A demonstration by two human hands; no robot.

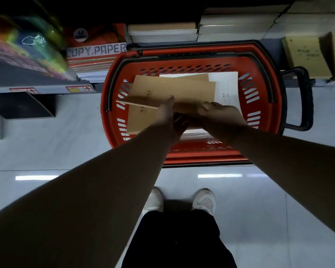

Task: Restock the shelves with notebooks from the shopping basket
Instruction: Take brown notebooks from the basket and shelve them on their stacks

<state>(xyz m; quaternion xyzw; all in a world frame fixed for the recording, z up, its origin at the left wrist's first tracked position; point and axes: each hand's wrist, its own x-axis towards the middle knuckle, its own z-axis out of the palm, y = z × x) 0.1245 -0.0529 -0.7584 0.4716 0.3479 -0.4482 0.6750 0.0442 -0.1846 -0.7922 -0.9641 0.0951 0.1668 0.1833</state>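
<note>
Basket: we see the red shopping basket [182, 62] on the floor [46, 142], against the shelves.
Notebooks: brown notebooks [141, 120] lie inside it.
Left hand [166, 115]: pinches the tilted top notebook [153, 95].
Right hand [220, 113]: fingers curled over the same notebook.

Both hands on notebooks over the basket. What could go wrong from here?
1. The top brown notebook sits tilted between the left hand and right hand; it could slip back into the red basket.
2. The white sheet beneath may get creased or dragged along.
</note>
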